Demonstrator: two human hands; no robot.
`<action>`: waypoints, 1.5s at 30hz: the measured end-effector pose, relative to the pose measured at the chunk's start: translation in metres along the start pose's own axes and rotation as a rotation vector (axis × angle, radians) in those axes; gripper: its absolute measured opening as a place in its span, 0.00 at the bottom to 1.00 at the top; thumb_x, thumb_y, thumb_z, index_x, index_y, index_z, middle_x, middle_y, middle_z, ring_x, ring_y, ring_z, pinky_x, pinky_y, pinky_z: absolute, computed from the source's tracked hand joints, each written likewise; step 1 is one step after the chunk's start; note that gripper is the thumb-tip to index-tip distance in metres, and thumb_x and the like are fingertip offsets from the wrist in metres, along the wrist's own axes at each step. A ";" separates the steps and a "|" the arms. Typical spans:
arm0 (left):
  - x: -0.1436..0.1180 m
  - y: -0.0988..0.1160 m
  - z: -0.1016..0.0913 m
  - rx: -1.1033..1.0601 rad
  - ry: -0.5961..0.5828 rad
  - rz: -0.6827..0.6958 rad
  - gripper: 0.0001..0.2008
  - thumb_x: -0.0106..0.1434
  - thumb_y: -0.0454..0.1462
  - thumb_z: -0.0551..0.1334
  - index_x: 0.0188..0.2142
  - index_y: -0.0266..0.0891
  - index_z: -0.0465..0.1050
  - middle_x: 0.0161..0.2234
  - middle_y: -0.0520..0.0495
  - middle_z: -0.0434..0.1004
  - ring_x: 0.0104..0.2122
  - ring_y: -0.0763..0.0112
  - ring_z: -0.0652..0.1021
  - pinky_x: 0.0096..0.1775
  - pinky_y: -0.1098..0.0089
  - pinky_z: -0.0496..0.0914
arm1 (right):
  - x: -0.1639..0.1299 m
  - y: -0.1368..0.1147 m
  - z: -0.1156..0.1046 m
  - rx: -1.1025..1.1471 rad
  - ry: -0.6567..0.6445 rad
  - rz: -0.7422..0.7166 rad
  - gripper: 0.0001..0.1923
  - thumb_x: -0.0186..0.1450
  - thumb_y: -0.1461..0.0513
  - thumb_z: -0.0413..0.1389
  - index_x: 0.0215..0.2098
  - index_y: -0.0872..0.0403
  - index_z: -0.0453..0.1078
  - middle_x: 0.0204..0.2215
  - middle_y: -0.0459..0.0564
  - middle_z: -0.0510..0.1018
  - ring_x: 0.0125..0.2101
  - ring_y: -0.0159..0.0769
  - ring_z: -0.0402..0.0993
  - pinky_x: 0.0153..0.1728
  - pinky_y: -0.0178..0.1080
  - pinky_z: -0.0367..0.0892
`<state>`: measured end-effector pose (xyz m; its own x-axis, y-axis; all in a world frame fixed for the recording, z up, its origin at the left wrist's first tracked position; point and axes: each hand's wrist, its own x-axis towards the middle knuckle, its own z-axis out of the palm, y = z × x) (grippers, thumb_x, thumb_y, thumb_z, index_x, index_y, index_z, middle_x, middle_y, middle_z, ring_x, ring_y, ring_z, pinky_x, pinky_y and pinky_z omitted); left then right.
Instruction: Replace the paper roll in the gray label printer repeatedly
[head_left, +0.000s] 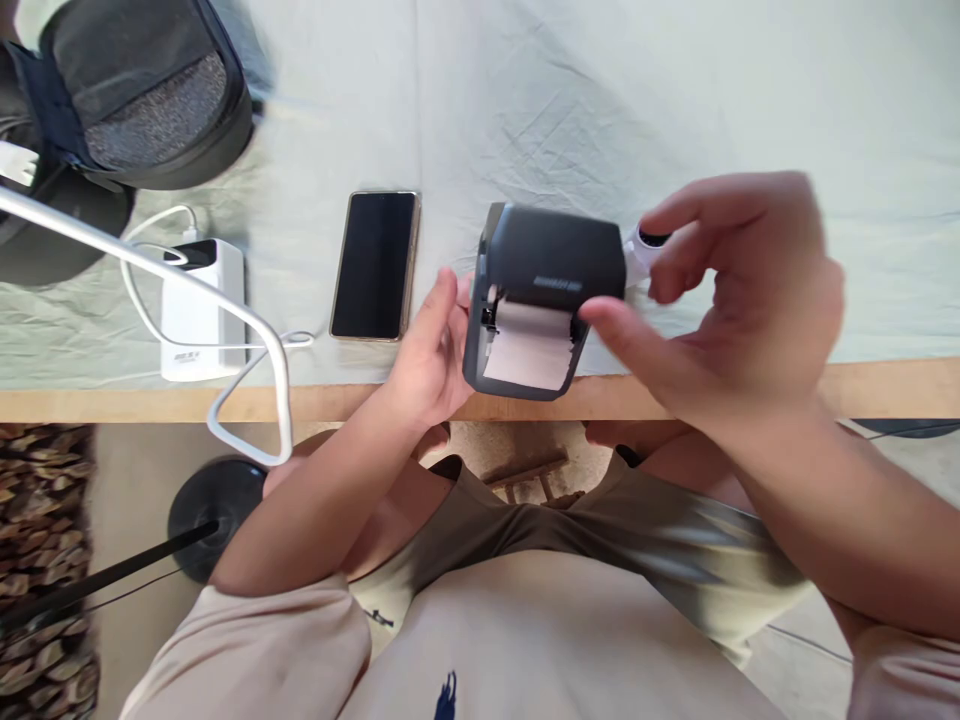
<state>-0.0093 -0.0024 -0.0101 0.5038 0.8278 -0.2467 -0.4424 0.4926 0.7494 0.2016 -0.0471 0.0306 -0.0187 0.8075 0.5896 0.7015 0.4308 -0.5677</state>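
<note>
In the head view, a small dark grey portable printer is held above the table's front edge, tilted toward me. Its front bay shows white paper. My left hand grips it from the left, with the thumb at its side and the other fingers mostly hidden behind it. My right hand, slightly blurred, is at its right with thumb and fingers spread apart. The thumb tip reaches the printer's right edge; whether it touches I cannot tell. A white object with a dark round top is partly hidden behind the right fingers.
A black phone lies left of the printer. Farther left are a white power bank with a cable, and an open black case. A white bent tube crosses the table's wooden edge. A black round base stands below.
</note>
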 end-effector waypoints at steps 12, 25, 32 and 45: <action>-0.003 0.000 -0.003 0.049 -0.039 -0.004 0.22 0.63 0.48 0.80 0.52 0.42 0.82 0.47 0.46 0.88 0.56 0.52 0.86 0.52 0.62 0.84 | -0.003 0.006 0.006 -0.111 -0.143 -0.049 0.09 0.71 0.62 0.58 0.49 0.48 0.73 0.40 0.45 0.87 0.26 0.34 0.80 0.24 0.39 0.67; -0.007 0.001 -0.001 0.137 -0.059 0.000 0.23 0.64 0.50 0.79 0.51 0.42 0.81 0.46 0.46 0.88 0.54 0.55 0.88 0.41 0.70 0.83 | 0.001 -0.003 0.006 -0.324 -0.400 0.057 0.17 0.68 0.59 0.58 0.55 0.46 0.76 0.35 0.46 0.85 0.30 0.41 0.77 0.26 0.41 0.63; -0.005 0.001 0.000 0.088 0.059 -0.005 0.19 0.65 0.49 0.76 0.49 0.42 0.81 0.44 0.47 0.89 0.58 0.50 0.86 0.52 0.61 0.86 | 0.013 0.009 -0.019 0.342 -0.125 0.303 0.17 0.62 0.59 0.64 0.49 0.43 0.74 0.40 0.42 0.83 0.20 0.27 0.66 0.14 0.34 0.55; -0.001 0.001 -0.002 0.047 0.122 -0.015 0.12 0.73 0.46 0.69 0.47 0.41 0.80 0.46 0.45 0.90 0.64 0.48 0.83 0.62 0.57 0.82 | 0.021 0.128 -0.031 0.356 0.209 0.447 0.20 0.64 0.61 0.67 0.51 0.45 0.67 0.39 0.41 0.78 0.30 0.29 0.75 0.32 0.41 0.72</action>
<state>-0.0121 -0.0016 -0.0104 0.4152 0.8481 -0.3290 -0.3984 0.4947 0.7724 0.3130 0.0128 -0.0122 0.3881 0.8607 0.3295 0.3274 0.2054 -0.9223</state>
